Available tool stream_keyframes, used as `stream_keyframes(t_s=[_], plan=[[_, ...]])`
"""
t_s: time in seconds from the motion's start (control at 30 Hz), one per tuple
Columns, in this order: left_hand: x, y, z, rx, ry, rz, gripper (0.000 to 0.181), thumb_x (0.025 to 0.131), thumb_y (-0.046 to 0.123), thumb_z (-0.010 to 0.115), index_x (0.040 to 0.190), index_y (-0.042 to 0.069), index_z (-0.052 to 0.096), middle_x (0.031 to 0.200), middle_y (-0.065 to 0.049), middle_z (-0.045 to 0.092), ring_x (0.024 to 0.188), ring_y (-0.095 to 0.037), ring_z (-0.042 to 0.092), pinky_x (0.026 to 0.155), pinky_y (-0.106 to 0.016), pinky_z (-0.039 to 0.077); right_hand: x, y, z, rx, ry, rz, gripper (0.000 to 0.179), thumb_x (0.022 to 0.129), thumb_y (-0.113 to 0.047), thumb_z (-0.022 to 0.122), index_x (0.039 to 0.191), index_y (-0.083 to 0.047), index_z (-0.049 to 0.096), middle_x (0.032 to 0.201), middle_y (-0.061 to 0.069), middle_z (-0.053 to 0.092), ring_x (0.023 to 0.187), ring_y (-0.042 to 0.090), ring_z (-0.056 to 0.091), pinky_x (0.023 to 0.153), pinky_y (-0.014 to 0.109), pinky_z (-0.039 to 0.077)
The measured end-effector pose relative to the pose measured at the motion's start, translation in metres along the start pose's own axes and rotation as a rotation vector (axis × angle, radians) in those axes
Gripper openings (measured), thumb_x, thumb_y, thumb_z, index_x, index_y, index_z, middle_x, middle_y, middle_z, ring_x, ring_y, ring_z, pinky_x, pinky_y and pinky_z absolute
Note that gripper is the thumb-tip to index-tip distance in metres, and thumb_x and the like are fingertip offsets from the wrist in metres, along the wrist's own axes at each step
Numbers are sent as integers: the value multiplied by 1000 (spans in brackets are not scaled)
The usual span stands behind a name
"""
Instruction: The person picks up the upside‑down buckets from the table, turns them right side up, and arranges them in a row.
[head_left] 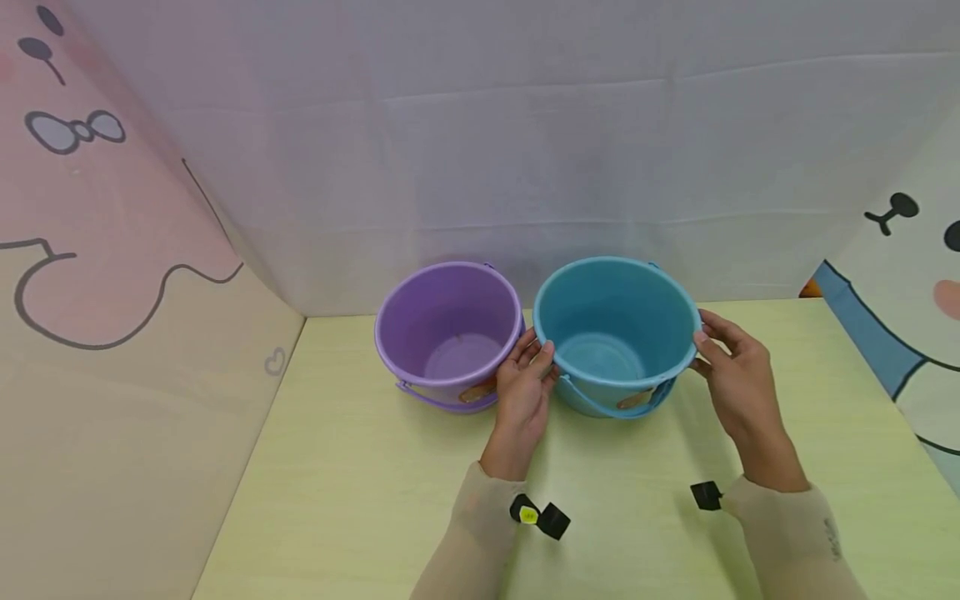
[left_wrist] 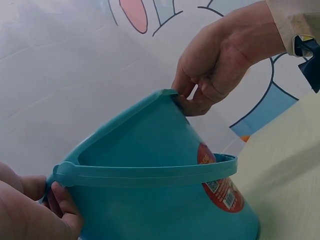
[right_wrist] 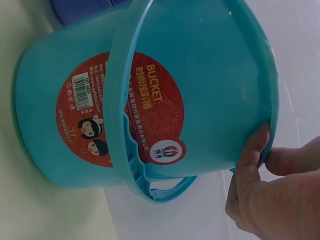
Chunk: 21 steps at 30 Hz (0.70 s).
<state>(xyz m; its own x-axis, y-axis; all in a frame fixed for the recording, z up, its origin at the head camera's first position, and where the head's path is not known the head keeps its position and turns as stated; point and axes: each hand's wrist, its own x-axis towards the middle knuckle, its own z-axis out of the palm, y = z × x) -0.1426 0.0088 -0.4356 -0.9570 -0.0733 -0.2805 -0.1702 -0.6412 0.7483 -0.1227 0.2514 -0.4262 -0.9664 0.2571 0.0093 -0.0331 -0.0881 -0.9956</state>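
Both sleeves enter from six o'clock, and the left hand point(head_left: 522, 390) pinches the teal bucket point(head_left: 615, 333) at its nine-o'clock rim, fingers curled over the lip, while the right hand point(head_left: 738, 375) clasps the three-o'clock rim the same way. That bucket stands on the pale green table point(head_left: 337, 467) — right of centre, just beside a purple bucket point(head_left: 448, 333) at its nine o'clock; whether the two touch I cannot tell. Judging by this, the grasp is made but the lift is not. Its bail handle point(left_wrist: 150, 175) hangs down the front. A red sticker point(right_wrist: 125, 112) reads "BUCKET" — with Chinese characters, a barcode and two cartoon faces.
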Motion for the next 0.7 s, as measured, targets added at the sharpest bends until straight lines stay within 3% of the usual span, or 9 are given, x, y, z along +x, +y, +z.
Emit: stream_keyframes(t_s=[0.37, 0.7], plan=[[9, -1, -6, -12, -24, -6, 44, 103, -7, 59, 147, -8, 50, 113, -7, 56, 96, -13, 56, 81, -23, 51, 8, 3, 2, 12, -40, 29, 55, 110, -16, 55, 157, 9, 40, 119, 3, 49, 103, 8, 65, 80, 15, 59], [3, -5, -12, -7, -40, -20, 44, 102, -11, 56, 145, -11, 51, 107, -5, 54, 96, -14, 55, 86, -23, 54, 1, 17, -10, 13, -101, 37, 62, 113, -27, 50, 160, 8, 33, 125, -5, 59, 107, 9, 60, 81, 15, 58]])
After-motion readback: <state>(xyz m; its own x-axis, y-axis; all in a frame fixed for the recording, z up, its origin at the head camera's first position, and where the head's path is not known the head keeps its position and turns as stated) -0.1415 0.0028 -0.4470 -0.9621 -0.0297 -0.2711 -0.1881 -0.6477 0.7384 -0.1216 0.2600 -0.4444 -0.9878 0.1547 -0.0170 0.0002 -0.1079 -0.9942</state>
